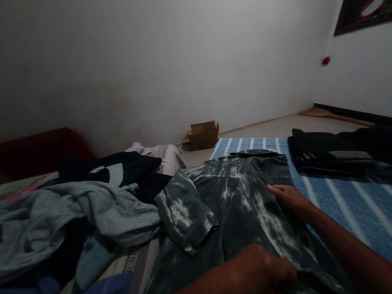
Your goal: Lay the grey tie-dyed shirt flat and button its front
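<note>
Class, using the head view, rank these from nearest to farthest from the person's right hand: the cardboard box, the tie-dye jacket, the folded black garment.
1. Tie-dye jacket: directly under the right hand.
2. Folded black garment: to the right, on the striped mat.
3. Cardboard box: far back, by the wall.

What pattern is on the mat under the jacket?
Blue with thin white stripes, seen in the head view.

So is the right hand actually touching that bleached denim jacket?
Touching. The head view shows the right hand lying flat on the bleached denim jacket, palm and fingers pressed against the cloth with no gap.
</note>
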A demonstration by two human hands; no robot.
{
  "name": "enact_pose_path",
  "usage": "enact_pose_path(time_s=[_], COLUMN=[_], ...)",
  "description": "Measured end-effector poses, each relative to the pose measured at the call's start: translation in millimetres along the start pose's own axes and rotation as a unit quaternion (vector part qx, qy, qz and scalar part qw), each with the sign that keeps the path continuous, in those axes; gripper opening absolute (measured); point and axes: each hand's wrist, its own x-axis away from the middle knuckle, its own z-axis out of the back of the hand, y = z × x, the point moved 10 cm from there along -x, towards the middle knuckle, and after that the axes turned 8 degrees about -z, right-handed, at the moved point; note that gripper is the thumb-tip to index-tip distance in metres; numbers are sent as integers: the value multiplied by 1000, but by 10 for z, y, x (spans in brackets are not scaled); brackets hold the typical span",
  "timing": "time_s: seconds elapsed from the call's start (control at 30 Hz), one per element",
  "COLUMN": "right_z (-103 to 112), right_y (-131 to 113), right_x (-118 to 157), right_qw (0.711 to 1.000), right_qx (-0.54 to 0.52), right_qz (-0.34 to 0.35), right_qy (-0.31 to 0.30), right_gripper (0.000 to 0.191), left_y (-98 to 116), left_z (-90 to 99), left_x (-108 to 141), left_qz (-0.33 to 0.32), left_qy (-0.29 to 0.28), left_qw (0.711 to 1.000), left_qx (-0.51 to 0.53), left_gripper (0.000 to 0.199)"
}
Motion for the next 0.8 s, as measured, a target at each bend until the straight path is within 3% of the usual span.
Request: enact_pose_path(time_s=[0.07, 0.2, 0.3, 0.4, 0.47, 0.5, 0.57, 0.67, 0.73, 0.8], right_z=[-44, -10, 19, 23, 9, 5, 10, 58, 71, 50], right_y=[38, 181, 230, 221, 215, 213, 220, 271, 298, 285], right_x=[-10, -86, -139, -154, -147, -144, -146, -179, -201, -201], right_qw=[1000, 998, 995, 994, 992, 990, 987, 987, 986, 985], right_qx=[19, -59, -87, -92, -112, -124, -141, -151, -158, -156], right_qz=[-1, -35, -50, -51, -52, -51, -47, -46, -51, -55], right_qy=[-14, -4, -2, -17, -37, -46, -55, -39, -34, -42], right_gripper=[33, 24, 24, 27, 28, 28, 28, 29, 29, 29], left_y=[21, -63, -102, -43, -59, -139, -476, -1074, -1298, -1452], left_z=[-112, -286, -378, -456, -376, -286, -24, 387, 489, 446], left_x=[-30, 13, 64, 123, 179, 220, 378, 865, 1074, 1119], left_qz=[-20, -6, 10, -14, -13, 11, 121, 339, 408, 428], left_qy=[-42, -89, -83, -80, -45, -12, 88, 245, 270, 248], left_qw=[996, 988, 992, 997, 997, 996, 983, 908, 870, 866], left_qx=[-70, -122, -97, -20, 54, 84, 101, 5, -59, -73], left_gripper=[11, 6, 7, 6, 5, 7, 15, 19, 19, 19])
